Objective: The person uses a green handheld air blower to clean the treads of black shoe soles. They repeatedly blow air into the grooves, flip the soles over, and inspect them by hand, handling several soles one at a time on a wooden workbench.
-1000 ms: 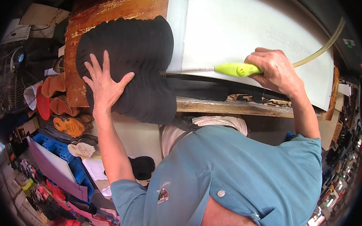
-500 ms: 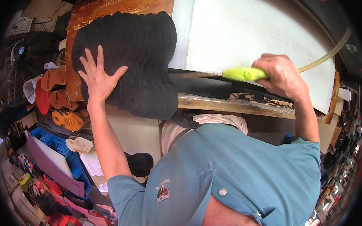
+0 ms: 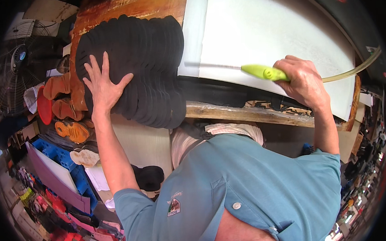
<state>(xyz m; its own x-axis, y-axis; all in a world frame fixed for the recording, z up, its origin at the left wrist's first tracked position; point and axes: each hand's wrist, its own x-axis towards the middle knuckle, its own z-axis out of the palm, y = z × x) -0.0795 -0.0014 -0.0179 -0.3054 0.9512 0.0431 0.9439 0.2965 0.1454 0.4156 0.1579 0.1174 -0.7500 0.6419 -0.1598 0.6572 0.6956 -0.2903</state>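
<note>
Overlapping rows of black, sole-shaped shoe pieces (image 3: 155,65) lie fanned out on the brown board at the left of the bench. My left hand (image 3: 105,90) rests on their left part, its fingers spread and thumb apart. At the right, my right hand (image 3: 302,77) is closed round a green-handled brush (image 3: 262,72) with a pale hose running from its back end. The brush's thin shaft points left, above the white sheet, and its blurred tip is just off the right edge of the black pieces.
A white sheet (image 3: 249,26) covers the right of the bench, with dark material (image 3: 213,91) along its near side and a wooden front edge (image 3: 227,113). To the left are a fan (image 3: 21,55), orange-brown soles (image 3: 64,85), a red dish (image 3: 44,104) and blue crates (image 3: 55,151).
The brush's shaft and tip have swung up and away, from low beside the black pieces to above the white sheet. My left hand stays spread on the black pieces, which have shifted slightly left.
</note>
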